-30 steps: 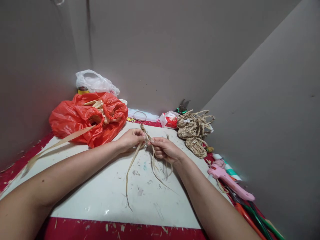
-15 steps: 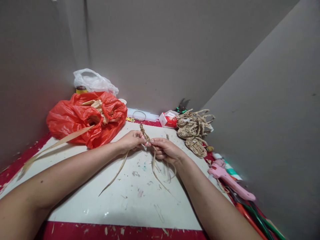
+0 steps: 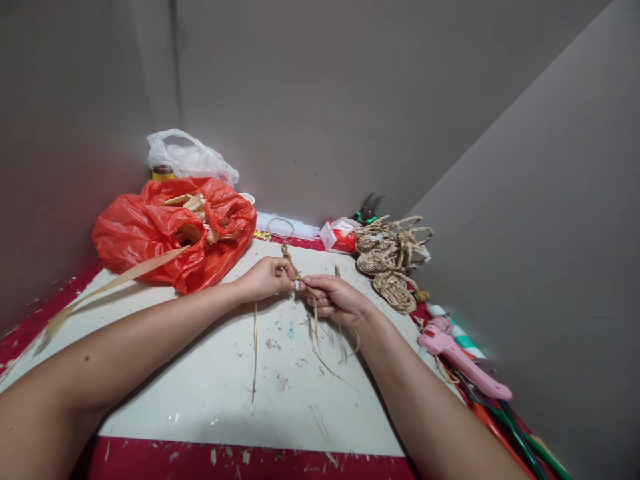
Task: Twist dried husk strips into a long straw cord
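Between my two hands is a short braided straw cord (image 3: 288, 253), its braided end pointing away from me over the white board (image 3: 220, 400). The fingers of my left hand (image 3: 270, 277) pinch the cord from the left. My right hand (image 3: 335, 297) is closed on the strands at its near end, close to my left fingertips. Loose straw strands hang down: one thin strand (image 3: 255, 353) below my left hand, others (image 3: 316, 327) below my right. The exact grip point is partly hidden by my fingers.
On the left lies a red plastic bag (image 3: 135, 230) of dry straw, a long strip (image 3: 135, 272) trailing out. A white bag (image 3: 195, 160) sits behind. Toward the right are a tissue pack (image 3: 340, 237), woven straw pieces (image 3: 394, 290), pliers (image 3: 369, 208) and a pink glue gun (image 3: 465, 363).
The strand below my left hand has swung from slanting left to hanging nearly straight down. Strands by my right hand have shifted slightly. Both hands keep hold of the cord.
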A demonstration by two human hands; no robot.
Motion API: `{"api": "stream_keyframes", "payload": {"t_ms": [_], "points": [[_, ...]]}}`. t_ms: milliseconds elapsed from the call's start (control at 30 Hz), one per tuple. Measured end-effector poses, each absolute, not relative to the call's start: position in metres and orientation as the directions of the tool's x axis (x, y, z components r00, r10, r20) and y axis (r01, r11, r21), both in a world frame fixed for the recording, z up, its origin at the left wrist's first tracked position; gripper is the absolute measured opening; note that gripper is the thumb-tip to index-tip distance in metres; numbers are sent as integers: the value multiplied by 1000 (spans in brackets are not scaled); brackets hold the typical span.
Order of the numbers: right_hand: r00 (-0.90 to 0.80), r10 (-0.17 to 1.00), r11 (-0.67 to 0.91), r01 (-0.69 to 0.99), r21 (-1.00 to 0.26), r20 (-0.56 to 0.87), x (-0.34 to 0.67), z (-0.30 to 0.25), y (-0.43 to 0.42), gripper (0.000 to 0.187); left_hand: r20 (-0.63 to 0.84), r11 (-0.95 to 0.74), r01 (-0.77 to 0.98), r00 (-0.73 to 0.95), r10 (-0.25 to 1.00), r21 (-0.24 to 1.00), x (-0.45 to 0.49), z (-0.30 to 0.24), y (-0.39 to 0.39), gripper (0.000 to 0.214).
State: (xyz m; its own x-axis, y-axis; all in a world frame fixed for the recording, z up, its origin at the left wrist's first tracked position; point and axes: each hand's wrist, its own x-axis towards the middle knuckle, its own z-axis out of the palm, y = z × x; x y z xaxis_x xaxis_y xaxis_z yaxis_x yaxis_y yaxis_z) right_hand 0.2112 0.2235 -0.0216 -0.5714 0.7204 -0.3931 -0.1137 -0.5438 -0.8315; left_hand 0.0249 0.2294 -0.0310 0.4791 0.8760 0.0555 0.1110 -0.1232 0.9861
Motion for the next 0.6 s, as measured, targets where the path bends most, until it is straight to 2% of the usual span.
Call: {"api": "stream_keyframes", "payload": {"t_ms": [133, 267, 433, 600], "points": [[-572, 717, -555, -121, -823, -399, 212, -24, 225, 12, 182, -285, 203, 415, 891, 937, 27, -28, 225, 18], [-575, 706, -575, -124, -809, -414, 212, -24, 226, 10, 233, -347, 276, 373, 898, 896, 28, -25, 223, 15], [-573, 698, -598, -137, -790, -429, 213, -23, 226, 8, 274, -395, 216, 436, 857, 893, 28, -25, 224, 13], [-576, 691, -612, -146, -777, -436, 213, -24, 227, 7, 268, -431, 249, 496, 826, 867, 28, -22, 222, 18]]}}
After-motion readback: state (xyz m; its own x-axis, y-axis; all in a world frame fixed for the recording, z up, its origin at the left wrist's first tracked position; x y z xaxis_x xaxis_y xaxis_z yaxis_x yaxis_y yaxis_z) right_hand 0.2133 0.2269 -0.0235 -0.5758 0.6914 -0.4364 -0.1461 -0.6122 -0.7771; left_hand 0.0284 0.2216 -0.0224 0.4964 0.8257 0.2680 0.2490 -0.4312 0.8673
